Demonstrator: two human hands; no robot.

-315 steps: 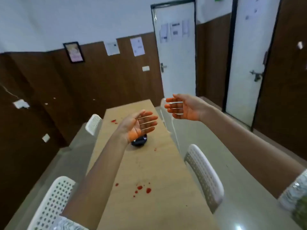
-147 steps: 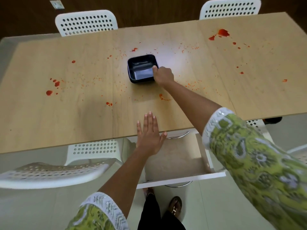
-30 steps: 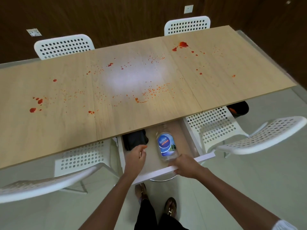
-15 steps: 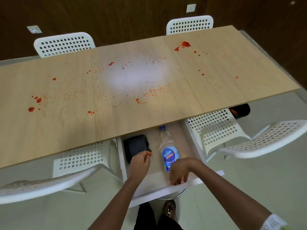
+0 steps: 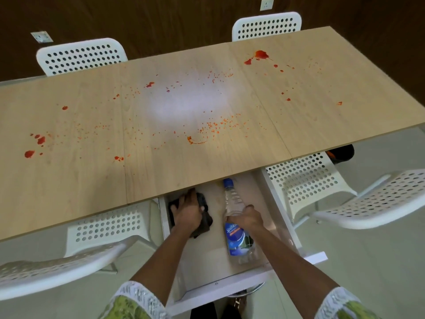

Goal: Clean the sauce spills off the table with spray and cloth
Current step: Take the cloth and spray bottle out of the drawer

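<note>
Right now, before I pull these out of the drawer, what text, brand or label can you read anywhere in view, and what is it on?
"Sparkle", partly hidden by the right hand: white script on the blue label of the spray bottle lying in the open drawer.
Smaller print under that word on the label: too blurred to read.
The dark cloth under the left hand, the table and the chairs: no text visible.

Dark brown wood-panelled wall (image 5: 161, 21) at the far side, two white wall sockets (image 5: 266, 3) on it. Two white perforated chairs (image 5: 80, 55) beyond the light wood table (image 5: 69, 192), two more on the near side. Pale glossy floor (image 5: 379, 272). Diffuse glare patch mid-tabletop.
</note>
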